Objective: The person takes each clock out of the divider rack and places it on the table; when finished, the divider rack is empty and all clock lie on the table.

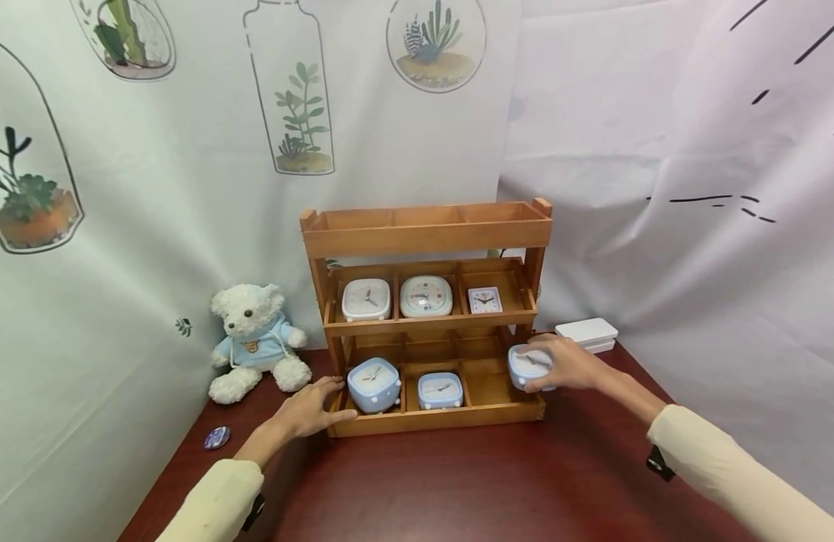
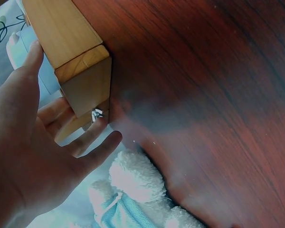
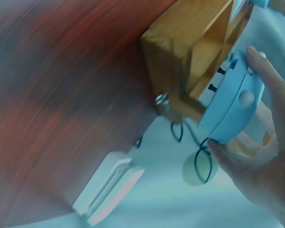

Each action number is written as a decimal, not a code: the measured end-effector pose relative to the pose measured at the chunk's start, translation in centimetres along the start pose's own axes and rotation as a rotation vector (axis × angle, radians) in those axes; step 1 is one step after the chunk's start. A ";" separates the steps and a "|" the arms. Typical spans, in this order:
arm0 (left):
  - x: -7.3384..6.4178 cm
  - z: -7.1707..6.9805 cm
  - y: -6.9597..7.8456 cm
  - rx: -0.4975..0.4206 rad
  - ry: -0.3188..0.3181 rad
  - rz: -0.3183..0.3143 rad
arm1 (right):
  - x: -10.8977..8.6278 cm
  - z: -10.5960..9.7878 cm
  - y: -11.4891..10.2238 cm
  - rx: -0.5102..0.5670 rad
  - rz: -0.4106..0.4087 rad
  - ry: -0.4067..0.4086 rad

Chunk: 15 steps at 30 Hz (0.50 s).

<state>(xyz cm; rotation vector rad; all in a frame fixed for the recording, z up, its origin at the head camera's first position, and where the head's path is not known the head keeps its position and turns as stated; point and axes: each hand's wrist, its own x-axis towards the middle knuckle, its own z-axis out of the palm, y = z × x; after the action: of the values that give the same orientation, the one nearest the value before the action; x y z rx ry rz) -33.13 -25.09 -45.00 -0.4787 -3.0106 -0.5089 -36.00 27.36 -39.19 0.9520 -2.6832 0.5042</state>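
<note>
My right hand [image 1: 569, 363] grips a blue alarm clock [image 1: 529, 364] with a white face, by its sides, at the right end of the bottom tier of a wooden shelf [image 1: 427, 239]. In the right wrist view, its blue casing [image 3: 235, 99] is tilted beside the shelf's end, between thumb and fingers. My left hand [image 1: 311, 407] is spread at the shelf's left end, thumb reaching over the front edge and fingers along the side panel [image 2: 88, 85]. Close to that thumb, a larger blue clock [image 1: 374, 385] sits tilted in the left compartment. Another blue clock [image 1: 440, 391] occupies the middle one.
The middle tier holds a white clock [image 1: 366, 299], a rounded pale clock [image 1: 426, 296] and a small square clock [image 1: 485, 300]. A white teddy bear [image 1: 252, 342] sits to the left, behind a round badge [image 1: 217, 437]. White boxes [image 1: 586, 334] lie at the right back.
</note>
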 end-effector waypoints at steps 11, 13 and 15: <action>0.0 -0.1 0.0 0.006 0.000 0.005 | -2.9 -0.8 3.3 -0.019 0.073 0.034; 0.0 -0.1 0.0 0.008 -0.003 0.006 | -3.3 -0.6 4.1 -0.028 0.092 0.039; 0.1 -0.2 0.0 0.009 -0.003 0.008 | -3.6 -0.3 4.8 -0.033 0.106 0.040</action>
<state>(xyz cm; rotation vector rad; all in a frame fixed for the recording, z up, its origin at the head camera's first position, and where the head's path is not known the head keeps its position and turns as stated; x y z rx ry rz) -33.20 -25.13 -44.84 -0.4905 -3.0114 -0.4952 -36.36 32.97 -41.28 0.7852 -2.7084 0.4934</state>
